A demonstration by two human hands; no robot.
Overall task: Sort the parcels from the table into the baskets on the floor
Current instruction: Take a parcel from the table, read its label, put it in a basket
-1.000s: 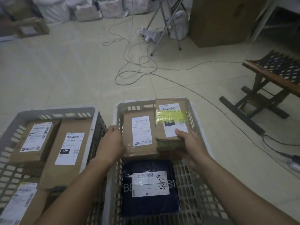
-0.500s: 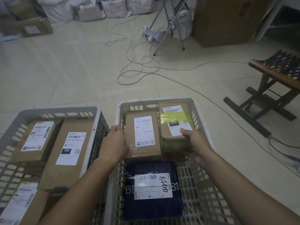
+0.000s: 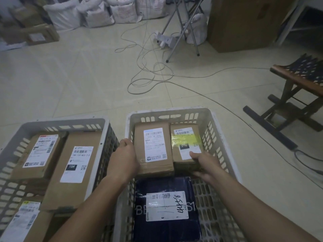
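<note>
Two grey slotted baskets stand side by side on the floor. In the right basket (image 3: 216,130) two brown parcels lie at the far end. My left hand (image 3: 125,158) grips the left side of the larger brown parcel (image 3: 153,165). My right hand (image 3: 203,162) holds the near end of the smaller parcel with yellow tape (image 3: 186,141), thumb on its label. A dark blue parcel (image 3: 166,206) with a white label lies nearer me in the same basket. The left basket (image 3: 57,123) holds several brown labelled parcels (image 3: 76,165).
Loose cables (image 3: 148,74) snake across the tiled floor beyond the baskets. A wooden folding stool (image 3: 295,95) stands at right. A metal stand (image 3: 183,28), white sacks (image 3: 90,13) and a large cardboard box (image 3: 244,23) line the far side.
Both hands have lowered the two brown parcels deeper into the right basket's far end; the yellow-taped parcel now lies level beside the larger one.
</note>
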